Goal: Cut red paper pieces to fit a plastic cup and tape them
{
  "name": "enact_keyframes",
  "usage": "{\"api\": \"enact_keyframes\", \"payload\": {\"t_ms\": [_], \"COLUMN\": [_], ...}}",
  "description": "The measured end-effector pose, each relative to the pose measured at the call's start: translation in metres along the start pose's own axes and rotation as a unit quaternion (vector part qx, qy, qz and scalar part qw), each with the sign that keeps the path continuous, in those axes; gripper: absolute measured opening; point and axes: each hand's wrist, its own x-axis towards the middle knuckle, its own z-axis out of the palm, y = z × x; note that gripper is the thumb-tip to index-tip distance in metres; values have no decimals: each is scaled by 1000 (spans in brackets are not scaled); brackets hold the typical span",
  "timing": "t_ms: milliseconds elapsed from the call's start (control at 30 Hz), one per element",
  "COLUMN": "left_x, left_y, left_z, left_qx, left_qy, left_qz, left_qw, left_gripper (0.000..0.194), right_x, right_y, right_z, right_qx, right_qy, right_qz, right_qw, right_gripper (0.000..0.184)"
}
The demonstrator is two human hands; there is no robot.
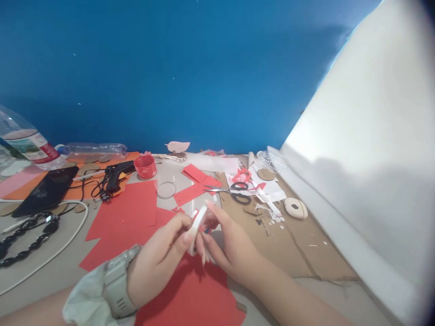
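A narrow roll of white tape [199, 220] is held on edge between my hands, with a bit of red showing at its rim. My left hand [166, 246] pinches the roll from the left with thumb and fingers. From the other side, the fingers of my right hand [233, 242] close around it, some hidden behind the roll. Red paper sheets [186, 294] lie under both hands. Just beyond the fingertips are scissors with black handles [239, 194], blades pointing left, beside folded red paper strips [193, 181].
Cardboard [292, 253] with paper scraps and a white round dispenser [295, 208] lies right. Left are a black glue gun [117, 174], red bottle ring [145, 166], phone [47, 188], bead bracelet [30, 240], white cable [68, 248] and bottle [34, 145]. A blue wall stands behind.
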Motion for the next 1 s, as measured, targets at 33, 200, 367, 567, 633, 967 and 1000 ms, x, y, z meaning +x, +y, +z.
{"api": "enact_keyframes", "payload": {"t_ms": [33, 200, 367, 567, 633, 967, 1000], "left_x": [1, -5, -5, 4, 7, 18, 19], "left_y": [-5, -26, -23, -18, -18, -28, -29], "left_z": [8, 30, 22, 11, 9, 6, 5], "left_qx": [-61, -162, -17, 105, 143, 97, 95], "left_qy": [-9, -1, 0, 36, 58, 74, 73], "left_qz": [12, 52, 55, -12, -21, -101, -103], "left_qw": [998, 985, 998, 994, 988, 987, 987], "left_gripper": [20, 19, 18, 26, 25, 15, 15], "right_x": [0, 1, 0, -4, -5, -2, -2], "right_y": [1, 8, 13, 4, 3, 11, 11], "right_z": [0, 2, 4, 0, 1, 7, 7], "right_qx": [-9, -43, -23, 35, 38, 57, 57], "right_qy": [7, 36, 23, 36, 24, -36, -33], "right_qz": [8, -34, -76, -104, -89, -58, -61], "right_qw": [1000, 998, 997, 993, 995, 996, 996], "right_gripper": [56, 55, 68, 59, 54, 45, 44]}}
